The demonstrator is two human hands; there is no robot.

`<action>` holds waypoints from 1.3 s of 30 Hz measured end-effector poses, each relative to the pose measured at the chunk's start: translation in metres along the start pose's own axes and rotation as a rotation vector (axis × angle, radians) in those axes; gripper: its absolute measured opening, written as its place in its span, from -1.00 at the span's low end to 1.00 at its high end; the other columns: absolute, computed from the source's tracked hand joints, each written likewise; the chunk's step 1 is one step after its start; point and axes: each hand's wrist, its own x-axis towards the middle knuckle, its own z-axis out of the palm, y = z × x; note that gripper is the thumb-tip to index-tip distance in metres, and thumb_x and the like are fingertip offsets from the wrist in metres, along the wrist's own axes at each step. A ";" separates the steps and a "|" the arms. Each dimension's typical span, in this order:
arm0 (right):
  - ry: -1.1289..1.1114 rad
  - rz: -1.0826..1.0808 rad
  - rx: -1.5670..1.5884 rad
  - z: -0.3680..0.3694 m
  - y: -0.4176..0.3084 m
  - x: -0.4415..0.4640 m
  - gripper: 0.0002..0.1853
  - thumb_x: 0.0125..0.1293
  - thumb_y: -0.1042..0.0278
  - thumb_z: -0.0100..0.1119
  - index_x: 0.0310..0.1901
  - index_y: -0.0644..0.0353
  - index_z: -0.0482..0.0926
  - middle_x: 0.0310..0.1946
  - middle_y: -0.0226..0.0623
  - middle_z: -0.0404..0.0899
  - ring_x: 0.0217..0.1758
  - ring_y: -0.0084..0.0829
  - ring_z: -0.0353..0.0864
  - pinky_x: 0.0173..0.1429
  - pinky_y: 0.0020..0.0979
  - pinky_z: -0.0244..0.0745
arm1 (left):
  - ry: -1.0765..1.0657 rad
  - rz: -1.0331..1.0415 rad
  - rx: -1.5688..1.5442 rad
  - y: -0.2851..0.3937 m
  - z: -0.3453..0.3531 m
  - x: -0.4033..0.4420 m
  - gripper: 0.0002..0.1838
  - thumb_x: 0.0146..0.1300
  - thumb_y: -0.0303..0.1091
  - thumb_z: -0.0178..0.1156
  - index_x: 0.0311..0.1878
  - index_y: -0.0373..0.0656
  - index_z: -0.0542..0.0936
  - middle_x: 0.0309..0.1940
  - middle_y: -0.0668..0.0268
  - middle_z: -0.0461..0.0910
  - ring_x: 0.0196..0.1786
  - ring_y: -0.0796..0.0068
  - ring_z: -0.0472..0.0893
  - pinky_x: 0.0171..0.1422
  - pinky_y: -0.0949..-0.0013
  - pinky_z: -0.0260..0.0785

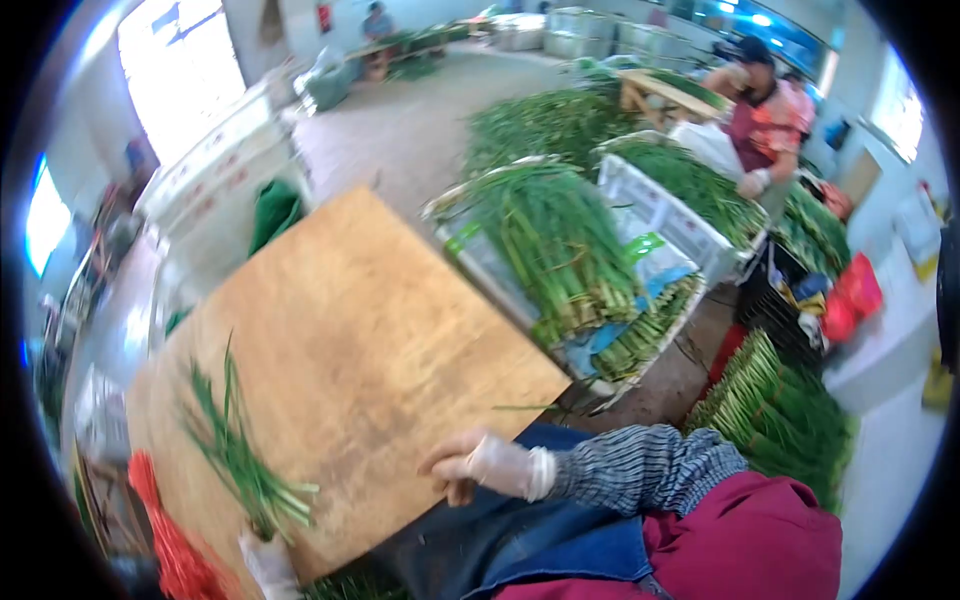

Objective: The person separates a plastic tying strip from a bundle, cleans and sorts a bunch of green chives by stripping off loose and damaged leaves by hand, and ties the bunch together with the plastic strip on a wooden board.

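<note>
A small bunch of green onions lies on the left part of a wooden board, leaves toward the far side and pale ends toward me. At the board's near left edge, my left hand, in a whitish glove, is closed round the lower part of the bunch; its fingers are partly hidden. My right hand, gloved with bare fingertips showing, hovers over the board's near right edge. Its fingers are loosely bent and apart, with nothing between them. Just beyond it a single loose green stalk lies along the edge.
Red twine hangs at the board's left side. A crate heaped with green bundles stands beyond its right edge. More bundles lie to my right. White boxes stand at the far left. A co-worker sits behind another filled crate.
</note>
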 end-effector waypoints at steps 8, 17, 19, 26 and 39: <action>-0.029 0.081 0.070 -0.004 0.022 -0.009 -0.70 0.21 0.34 0.06 -0.08 0.34 0.50 -0.45 -0.32 0.59 -0.55 -0.56 0.57 -0.49 -0.56 0.43 | -0.077 0.011 0.179 -0.083 0.047 0.065 -0.25 0.09 0.34 -0.06 -0.14 -0.29 0.58 -0.25 -0.10 0.57 -0.11 0.14 0.56 -0.01 0.11 0.33; -0.085 0.115 0.068 0.013 0.041 -0.018 -0.81 0.17 0.30 0.06 -0.28 0.20 0.59 -0.48 -0.28 0.63 -0.58 -0.50 0.59 -0.57 -0.50 0.44 | -0.058 -0.181 0.122 0.006 0.041 0.081 -0.25 0.02 0.33 0.05 -0.21 -0.32 0.60 -0.25 -0.08 0.58 -0.14 0.07 0.56 -0.04 0.13 0.36; -0.089 0.090 0.029 0.015 0.034 -0.024 -0.80 0.18 0.28 0.05 -0.29 0.19 0.59 -0.49 -0.28 0.62 -0.60 -0.51 0.58 -0.61 -0.50 0.42 | -0.108 -0.170 0.230 0.027 0.030 0.073 -0.23 0.00 0.35 0.04 -0.19 -0.33 0.59 -0.24 -0.08 0.58 -0.13 0.07 0.56 -0.03 0.14 0.36; -0.135 0.056 0.020 0.016 0.024 -0.033 -0.78 0.19 0.27 0.06 -0.24 0.21 0.57 -0.49 -0.30 0.61 -0.54 -0.52 0.59 -0.55 -0.51 0.44 | 0.007 0.225 0.540 -0.042 0.063 0.096 -0.72 0.06 -0.15 0.14 -0.43 -0.20 0.63 -0.49 0.13 0.62 -0.47 0.26 0.62 -0.42 0.18 0.43; -0.153 0.102 0.049 0.025 -0.010 0.022 -0.78 0.21 0.41 0.05 -0.16 0.32 0.54 -0.45 -0.24 0.60 -0.56 -0.49 0.57 -0.51 -0.49 0.47 | -0.236 0.094 0.217 -0.064 0.034 0.064 -0.90 -0.02 -0.49 0.13 -0.48 -0.11 0.63 -0.50 0.08 0.59 -0.36 0.16 0.63 -0.38 0.22 0.48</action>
